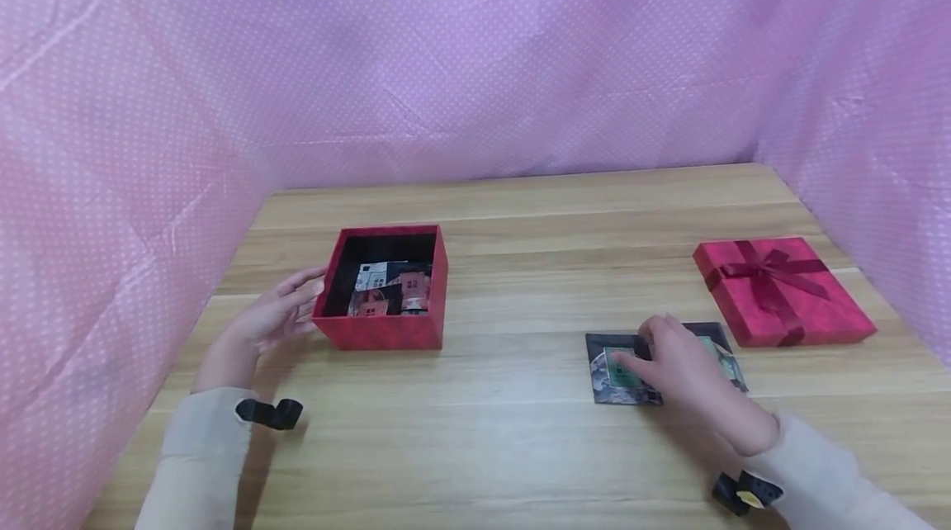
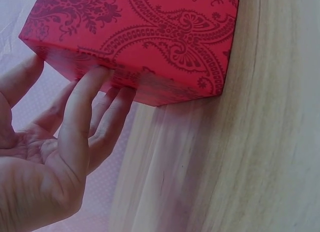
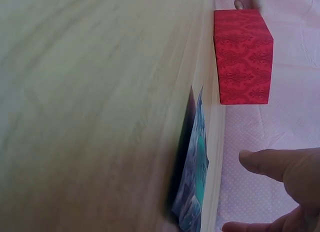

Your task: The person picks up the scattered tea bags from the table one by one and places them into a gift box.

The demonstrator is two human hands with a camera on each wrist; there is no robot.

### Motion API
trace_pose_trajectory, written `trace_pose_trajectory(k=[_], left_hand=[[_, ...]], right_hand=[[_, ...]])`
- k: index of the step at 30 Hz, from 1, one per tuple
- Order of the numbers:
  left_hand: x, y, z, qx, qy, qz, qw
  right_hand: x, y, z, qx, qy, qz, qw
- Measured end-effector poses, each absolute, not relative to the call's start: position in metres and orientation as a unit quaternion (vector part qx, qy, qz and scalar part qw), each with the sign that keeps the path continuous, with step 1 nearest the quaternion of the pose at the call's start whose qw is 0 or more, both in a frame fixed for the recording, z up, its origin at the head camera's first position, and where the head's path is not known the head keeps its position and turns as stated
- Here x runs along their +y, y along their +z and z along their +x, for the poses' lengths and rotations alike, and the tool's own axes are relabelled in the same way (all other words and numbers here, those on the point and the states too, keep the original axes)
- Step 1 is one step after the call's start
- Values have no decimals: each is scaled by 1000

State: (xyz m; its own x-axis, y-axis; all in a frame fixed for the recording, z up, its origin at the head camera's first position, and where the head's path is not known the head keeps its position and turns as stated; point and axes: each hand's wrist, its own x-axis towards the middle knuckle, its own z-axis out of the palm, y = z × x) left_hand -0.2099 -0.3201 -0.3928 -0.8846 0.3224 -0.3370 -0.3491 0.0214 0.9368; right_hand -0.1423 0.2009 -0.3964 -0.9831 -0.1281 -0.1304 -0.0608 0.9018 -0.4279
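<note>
The fingertips of my left hand (image 1: 281, 314) rest against the left side of an open red box (image 1: 390, 333). In the left wrist view those fingers (image 2: 75, 117) are spread and lightly bent along the patterned box wall. Inside the box lie several small printed packets (image 1: 413, 286) with dark and reddish faces. Over on the right, my right hand (image 1: 679, 363) hovers above two dark packets with green labels, a left one (image 1: 603, 369) and a partly hidden right one (image 1: 731, 363). In the right wrist view its thumb (image 3: 270, 162) and a finger stand apart, with a packet (image 3: 192, 187) beside them.
A red box lid (image 1: 806, 299) with a dark red ribbon bow lies at the right, just beyond the packets. The wooden table (image 1: 513, 431) runs back to a pink dotted cloth (image 1: 505, 59) that hangs behind and along both sides.
</note>
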Motion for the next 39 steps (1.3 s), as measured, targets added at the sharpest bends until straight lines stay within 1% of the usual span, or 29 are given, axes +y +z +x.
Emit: trace_pose_trajectory(k=[4,11,16,25,30,39], left_hand=[[-322,-393,-208,674,700,-11,237],[-327,-394,-205,671,704,-19,232],[-327,-393,-203,681,694,-24,231],[-327,-395,-202,669,706,-4,235],[-325,-394,-203,672,702,-11,236],[-320,-393,-209,686,686,-2,243]], right_hand=[[199,-402,-140,972,-215,-47,78],[196,-410,-139,976,-191,-36,96],[195,-414,-140,978,-182,-49,87],[194,-411,-146,965,-234,-41,110],[195,-410,-147,955,-268,-39,124],[202,-412,-147,941,-309,-54,127]])
